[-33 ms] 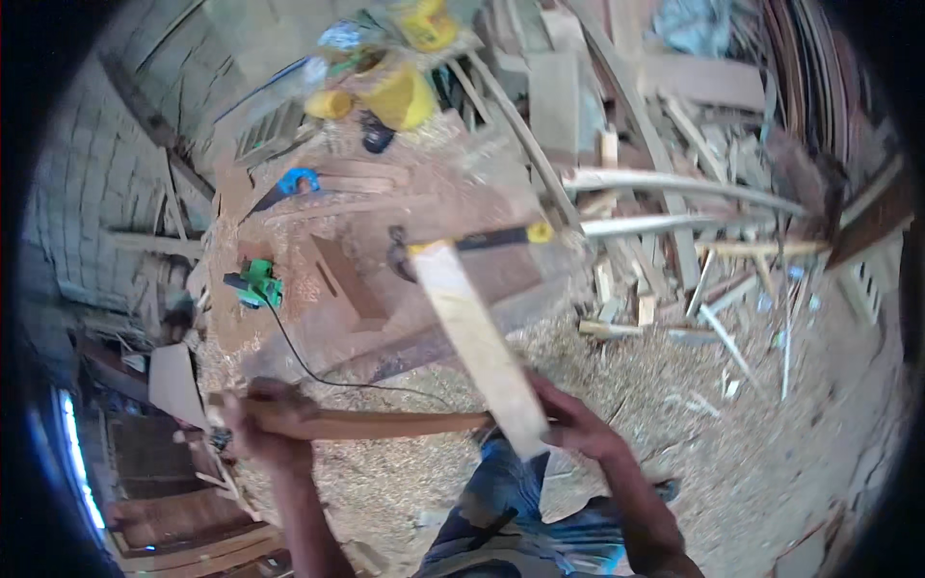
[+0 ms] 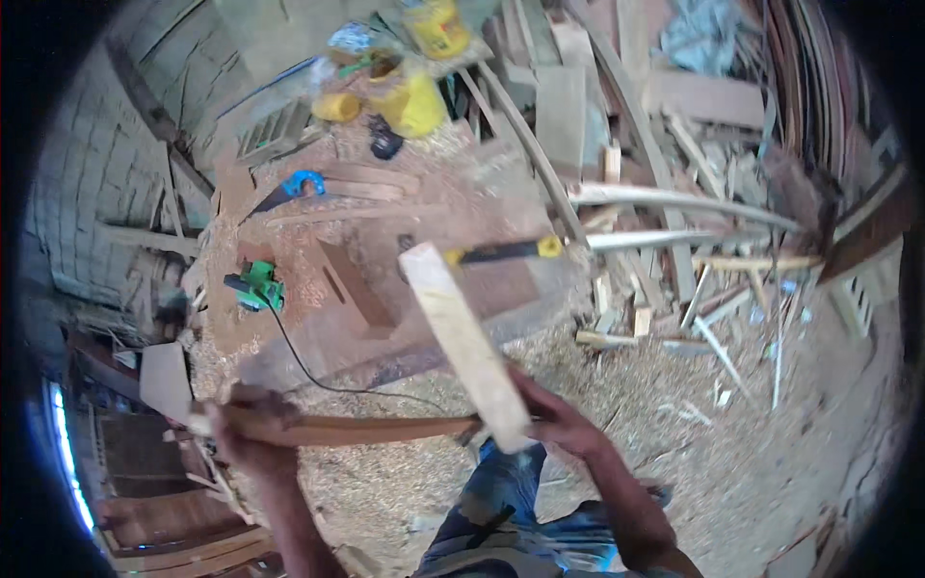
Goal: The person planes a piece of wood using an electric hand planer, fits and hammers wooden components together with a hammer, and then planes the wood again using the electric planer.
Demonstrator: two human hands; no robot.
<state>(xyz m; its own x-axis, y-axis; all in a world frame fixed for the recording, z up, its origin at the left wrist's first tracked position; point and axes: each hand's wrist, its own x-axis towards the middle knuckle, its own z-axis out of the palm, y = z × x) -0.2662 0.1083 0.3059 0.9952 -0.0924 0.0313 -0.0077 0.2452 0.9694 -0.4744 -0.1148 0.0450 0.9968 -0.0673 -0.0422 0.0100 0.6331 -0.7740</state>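
Note:
My left hand point(image 2: 255, 429) is closed around the left part of a reddish-brown wooden bar point(image 2: 376, 431), which runs level toward my right hand. Closed at the edge of a pale wooden board point(image 2: 462, 337), my right hand point(image 2: 557, 419) is beside its near end. The board slants away over the workbench, its far end near a black and yellow hammer-like tool point(image 2: 506, 250). Bar and board meet close to my right hand; whether they are joined, I cannot tell. Some right-hand fingers are hidden.
A dusty workbench point(image 2: 462, 207) bears a green power tool point(image 2: 258, 285) with a black cord, a slotted brown wood block point(image 2: 352, 289) and a blue-handled saw point(image 2: 301, 183). Yellow containers point(image 2: 414, 104) stand at the back. Wood scraps point(image 2: 636, 318) lie right; shavings point(image 2: 385, 482) cover the floor.
Both hands have shifted slightly left in the picture, with the bar and board. The board's far end has moved a little left of the black and yellow tool.

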